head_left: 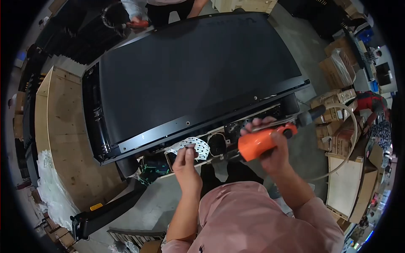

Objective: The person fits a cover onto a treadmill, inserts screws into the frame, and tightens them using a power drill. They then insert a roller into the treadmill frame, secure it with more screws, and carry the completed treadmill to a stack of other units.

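Observation:
My right hand (272, 149) is wrapped round an orange air screwdriver (258, 144), whose bit end points left and down toward my left hand. A pale hose (353, 122) runs from its back end. My left hand (188, 164) is closed in a pinch; a tiny dark thing shows at its fingertips, too small to name. Just behind it lies a white dotted sheet or bag (198, 145) at the near side of a big black treadmill deck (198, 76). A metal side rail (168, 128) with screw holes runs along the deck's near edge.
Across the deck, a person's hand (136, 22) holds another orange tool (139, 24). To the left stands a plywood crate (67, 122) with clear plastic wrap (55, 185). A black beam (109, 211) lies at lower left. Cardboard boxes (337, 139) are stacked at right.

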Available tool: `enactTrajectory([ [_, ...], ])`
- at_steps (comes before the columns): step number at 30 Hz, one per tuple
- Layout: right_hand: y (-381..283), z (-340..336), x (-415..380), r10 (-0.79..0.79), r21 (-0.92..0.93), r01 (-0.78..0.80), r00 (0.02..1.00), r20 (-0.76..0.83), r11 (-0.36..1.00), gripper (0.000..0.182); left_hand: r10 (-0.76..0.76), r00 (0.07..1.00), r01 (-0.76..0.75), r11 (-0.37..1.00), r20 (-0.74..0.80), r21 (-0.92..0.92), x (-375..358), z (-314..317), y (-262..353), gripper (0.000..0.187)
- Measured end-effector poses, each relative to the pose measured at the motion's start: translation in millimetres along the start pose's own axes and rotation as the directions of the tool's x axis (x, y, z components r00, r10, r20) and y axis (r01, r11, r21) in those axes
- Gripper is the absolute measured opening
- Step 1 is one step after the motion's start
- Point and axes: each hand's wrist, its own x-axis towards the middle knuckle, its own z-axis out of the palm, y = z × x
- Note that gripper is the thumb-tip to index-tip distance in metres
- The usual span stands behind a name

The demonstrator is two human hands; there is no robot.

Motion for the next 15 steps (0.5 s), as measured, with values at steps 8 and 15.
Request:
enactTrajectory([
  [8, 11, 24, 26, -0.193, 0.082, 0.199, 0.978, -0.079, 0.977, 0.038, -0.239, 0.966, 0.241, 0.710, 0.094, -0.662, 13, 11, 12, 0.015],
  [15, 16, 19, 35, -0.154, 0.095, 0.165, 0.981, -0.119, 0.982, 0.038, -0.209, 0.973, 0.216, 0.667, 0.100, -0.713, 12, 19, 12, 0.014],
])
